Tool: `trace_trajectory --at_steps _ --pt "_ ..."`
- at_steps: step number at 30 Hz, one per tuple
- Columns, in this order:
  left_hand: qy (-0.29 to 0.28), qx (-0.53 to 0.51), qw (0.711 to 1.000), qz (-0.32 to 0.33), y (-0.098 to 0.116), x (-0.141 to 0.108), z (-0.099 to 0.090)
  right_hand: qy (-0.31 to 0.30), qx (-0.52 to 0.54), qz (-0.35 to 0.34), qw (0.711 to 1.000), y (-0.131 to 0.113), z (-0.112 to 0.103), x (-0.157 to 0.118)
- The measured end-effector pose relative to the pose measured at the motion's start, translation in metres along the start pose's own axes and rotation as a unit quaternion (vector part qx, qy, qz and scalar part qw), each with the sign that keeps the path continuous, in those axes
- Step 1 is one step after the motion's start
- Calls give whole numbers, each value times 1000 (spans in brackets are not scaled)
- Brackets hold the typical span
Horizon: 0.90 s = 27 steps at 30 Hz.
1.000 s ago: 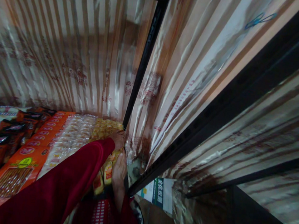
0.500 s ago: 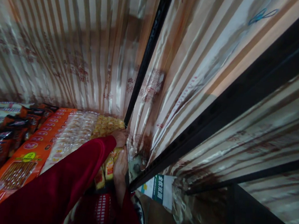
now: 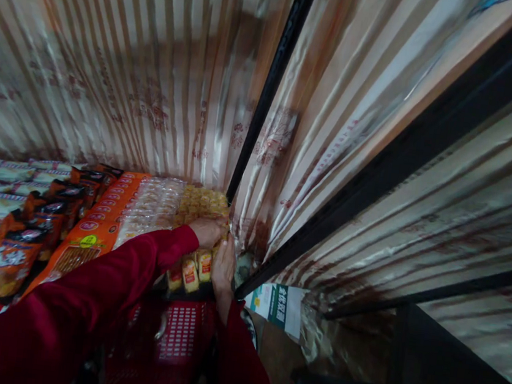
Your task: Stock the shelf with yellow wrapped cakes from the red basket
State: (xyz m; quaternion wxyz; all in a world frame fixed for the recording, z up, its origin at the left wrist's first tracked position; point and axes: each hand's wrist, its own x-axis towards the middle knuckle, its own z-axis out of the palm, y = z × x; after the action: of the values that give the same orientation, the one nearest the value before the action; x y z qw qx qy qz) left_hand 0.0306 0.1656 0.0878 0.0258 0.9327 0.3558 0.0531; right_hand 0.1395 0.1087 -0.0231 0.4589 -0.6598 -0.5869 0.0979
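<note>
My left hand [image 3: 207, 232] reaches in a dark red sleeve across the shelf's right end. Its fingers are bent together over small yellow snack packets [image 3: 203, 200], and what they hold is hidden. Beside it, my right hand [image 3: 223, 266] lies along the right side of the same block, fingers stretched out and close together against the packets. Several yellow packets with red labels [image 3: 190, 275] stand in front of and below my hands. To the left, rows of clear-wrapped pale snacks [image 3: 153, 205] border the yellow ones.
Orange snack packs [image 3: 95, 223], orange-and-black bags [image 3: 10, 259] and white bags [image 3: 8, 173] fill the shelf leftward. A red plastic basket [image 3: 180, 325] is below. Black metal posts [image 3: 272, 89] rise close to my hands, before striped plastic sheeting [image 3: 167, 77]. A green-and-white box [image 3: 277, 305] sits low right.
The view has shifted, showing more of the red basket and the bags at left. My hands remain at the yellow packets; my left hand has drawn nearer the right edge, uncovering more front packets.
</note>
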Motion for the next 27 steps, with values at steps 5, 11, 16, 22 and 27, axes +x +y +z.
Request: trace_trajectory --at_steps 5,11,16,22,27 --pt "43 44 998 -30 31 -69 -2 9 -8 -30 999 -9 -9 -23" --pt "158 21 986 -54 72 -145 57 4 -23 -45 999 -1 -18 -62" --pt "160 28 983 -83 87 -167 79 -10 -54 -51 997 5 -15 -69" --pt "144 39 980 -130 87 -166 89 -1 -79 -43 996 2 -11 -67" --pt "146 48 981 -116 83 -164 100 3 -97 -36 995 -1 -11 -68"
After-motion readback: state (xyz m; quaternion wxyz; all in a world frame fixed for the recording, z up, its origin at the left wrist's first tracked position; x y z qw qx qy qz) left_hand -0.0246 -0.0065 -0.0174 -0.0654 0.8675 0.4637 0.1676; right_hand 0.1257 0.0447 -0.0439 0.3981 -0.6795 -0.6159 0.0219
